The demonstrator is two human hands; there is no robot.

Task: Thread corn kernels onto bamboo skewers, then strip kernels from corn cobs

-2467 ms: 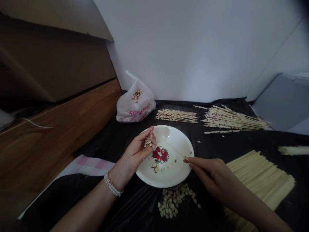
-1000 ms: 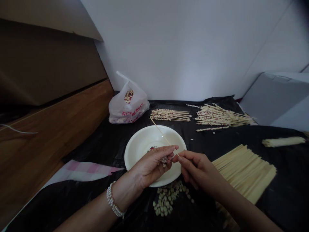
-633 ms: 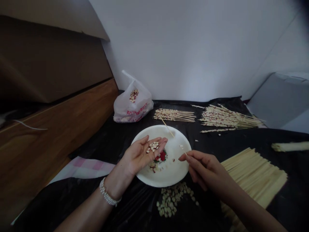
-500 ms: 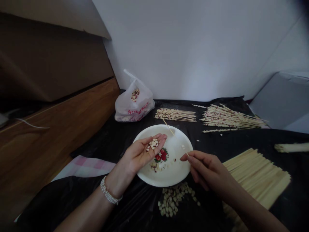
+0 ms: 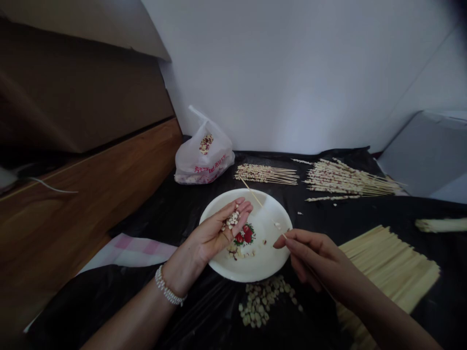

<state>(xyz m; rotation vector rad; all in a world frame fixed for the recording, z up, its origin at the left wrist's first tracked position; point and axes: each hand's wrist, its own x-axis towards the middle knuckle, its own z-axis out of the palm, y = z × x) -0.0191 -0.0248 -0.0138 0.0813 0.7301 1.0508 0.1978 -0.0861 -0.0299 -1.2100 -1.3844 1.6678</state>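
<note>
Palm up, my left hand (image 5: 219, 231) cups several small pale and reddish kernels (image 5: 232, 221) over the left side of a white bowl (image 5: 270, 267). My right hand (image 5: 310, 248) pinches a thin wooden skewer (image 5: 254, 195) at the bowl's right rim. The skewer slants up and left across the bowl, its far end past the back rim. A few pale pieces are on it near my right fingers. More kernels (image 5: 234, 253) lie in the bowl beside a printed red and green pattern.
Behind the bowl are a plastic bag (image 5: 204, 155) and two groups of filled skewers (image 5: 266, 174). Bare skewers (image 5: 394, 267) lie at right, loose kernels (image 5: 260, 301) in front. A wooden board (image 5: 109, 180) stands at left.
The skewer's far end has shifted slightly left and up. My left fingers have curled a little more around the kernels.
</note>
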